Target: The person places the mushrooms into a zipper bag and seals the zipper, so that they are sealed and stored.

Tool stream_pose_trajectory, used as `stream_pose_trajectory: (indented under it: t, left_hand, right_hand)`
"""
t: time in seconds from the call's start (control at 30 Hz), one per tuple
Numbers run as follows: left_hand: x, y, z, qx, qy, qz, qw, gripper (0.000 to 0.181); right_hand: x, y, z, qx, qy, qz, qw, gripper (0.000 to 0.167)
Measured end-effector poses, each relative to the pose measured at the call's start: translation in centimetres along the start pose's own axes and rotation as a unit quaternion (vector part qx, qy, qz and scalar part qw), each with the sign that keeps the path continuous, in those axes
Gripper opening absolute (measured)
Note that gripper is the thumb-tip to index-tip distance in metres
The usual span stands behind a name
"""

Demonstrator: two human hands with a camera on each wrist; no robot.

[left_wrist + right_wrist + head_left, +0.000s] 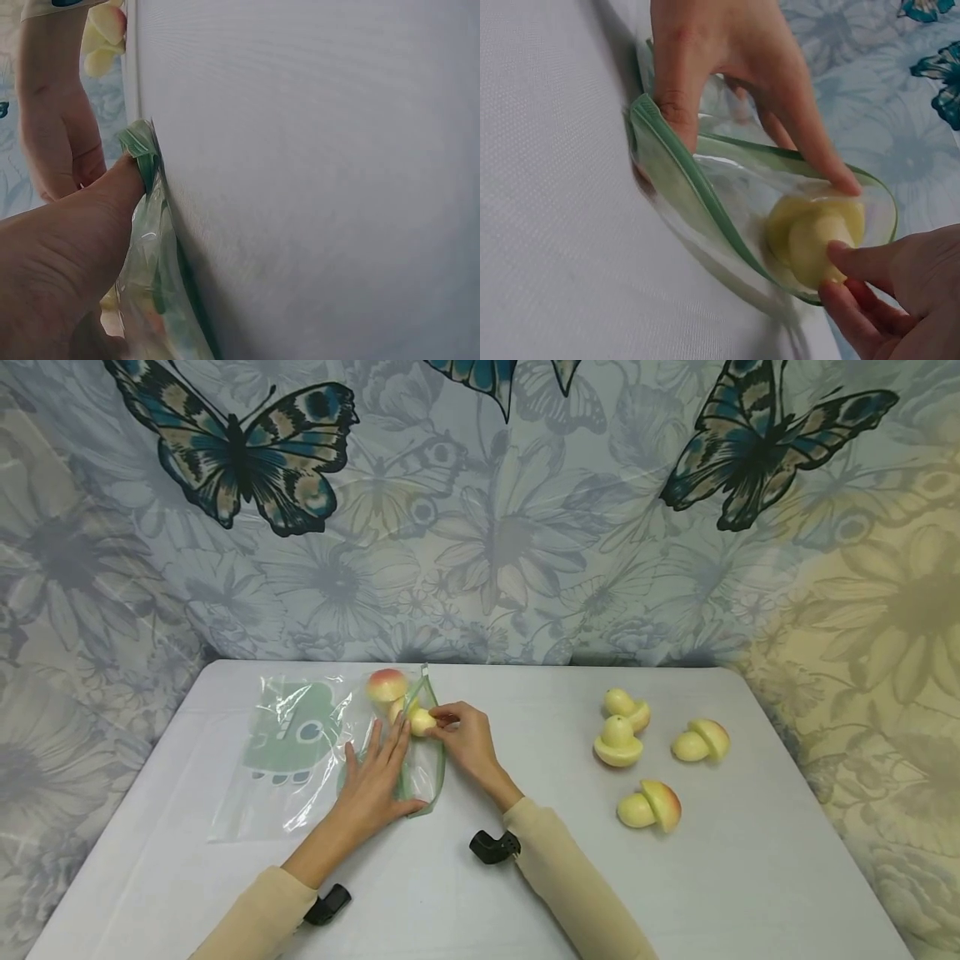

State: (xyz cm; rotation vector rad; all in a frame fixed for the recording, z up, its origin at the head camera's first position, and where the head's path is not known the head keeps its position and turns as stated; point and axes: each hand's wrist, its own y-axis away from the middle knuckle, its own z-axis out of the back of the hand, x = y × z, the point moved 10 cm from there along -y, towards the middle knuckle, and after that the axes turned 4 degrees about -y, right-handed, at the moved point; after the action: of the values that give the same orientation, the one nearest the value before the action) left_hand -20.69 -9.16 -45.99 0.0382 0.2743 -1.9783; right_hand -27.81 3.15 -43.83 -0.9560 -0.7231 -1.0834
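A clear zip bag (pixel 300 727) with a green monster print lies on the table, its green-edged mouth (pixel 697 184) spread apart toward the right. My left hand (pixel 371 785) rests on the bag with straight, spread fingers, the thumb at the green edge (pixel 146 154). With thumb and fingertips, my right hand (pixel 474 745) pinches a pale yellow toy mushroom (pixel 810 247) by its stem, partly inside the bag's mouth. Behind the plastic, another toy mushroom (pixel 387 685) with a reddish cap shows near the top of the bag.
Several more yellow toy mushrooms lie on the right of the white table (pixel 540 877), among them one with a reddish cap (pixel 660 806) nearest the front. A butterfly-print cloth (pixel 495 527) hangs behind the table. Each wrist wears a small black camera (pixel 495 847).
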Motion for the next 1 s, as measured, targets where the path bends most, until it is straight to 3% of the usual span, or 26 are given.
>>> stream_pose_trajectory:
  t: [0.4, 0.73, 1.0]
  left_hand:
    - [0.0, -0.1, -0.2, -0.001, 0.005, -0.001, 1.0000, 0.125]
    - [0.0, -0.2, -0.2, -0.004, 0.021, -0.001, 0.9998, 0.120]
    - [0.1, -0.1, -0.1, -0.005, 0.007, 0.002, 1.0000, 0.118]
  right_hand:
    - [-0.3, 0.0, 0.4, -0.005, -0.009, 0.001, 1.0000, 0.016]
    - [-0.5, -0.2, -0.5, 0.004, 0.038, 0.006, 0.9993, 0.012]
    - [-0.2, -0.1, -0.9, 0.023, 0.055, 0.008, 0.9982, 0.011]
